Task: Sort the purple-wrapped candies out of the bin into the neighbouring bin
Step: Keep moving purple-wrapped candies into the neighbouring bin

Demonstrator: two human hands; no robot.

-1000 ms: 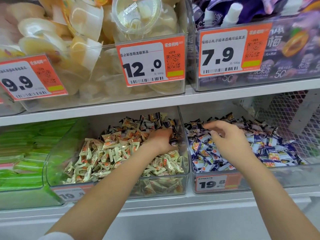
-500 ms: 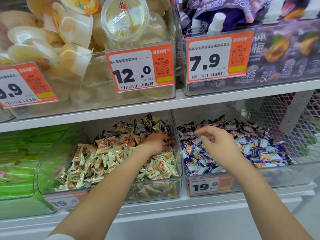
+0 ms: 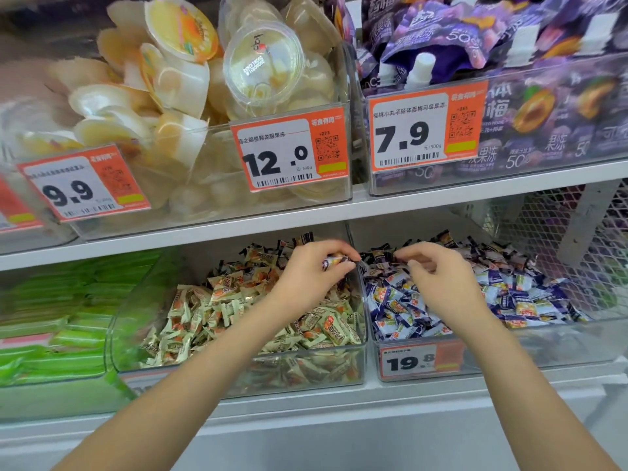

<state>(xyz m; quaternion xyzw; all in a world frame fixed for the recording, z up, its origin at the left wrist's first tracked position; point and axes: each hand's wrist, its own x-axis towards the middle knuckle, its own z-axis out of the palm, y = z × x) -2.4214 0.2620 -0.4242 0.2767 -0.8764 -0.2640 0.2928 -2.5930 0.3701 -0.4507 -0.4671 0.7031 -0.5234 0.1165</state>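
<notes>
Two clear bins stand side by side on the lower shelf. The left bin [image 3: 238, 375] holds cream and orange wrapped candies with a few dark purple ones at its back. The right bin [image 3: 543, 348] is full of purple-wrapped candies [image 3: 401, 300]. My left hand [image 3: 306, 280] is raised over the left bin's right rear corner and pinches a purple-wrapped candy [image 3: 334, 261] between thumb and fingers. My right hand [image 3: 438, 280] hovers over the right bin's left rear part, fingers curled downward; nothing shows in them.
Green packets [image 3: 51, 317] fill the bin at the far left. The upper shelf [image 3: 204, 229] hangs low over the bins with jelly cups [image 3: 261, 66] and purple pouches [image 3: 441, 45] behind price tags. A wire mesh panel [image 3: 560, 232] closes the right side.
My left hand has lifted out of the candy pile with a purple candy pinched in it, moving up toward the dividing wall. My right hand stays over the right bin.
</notes>
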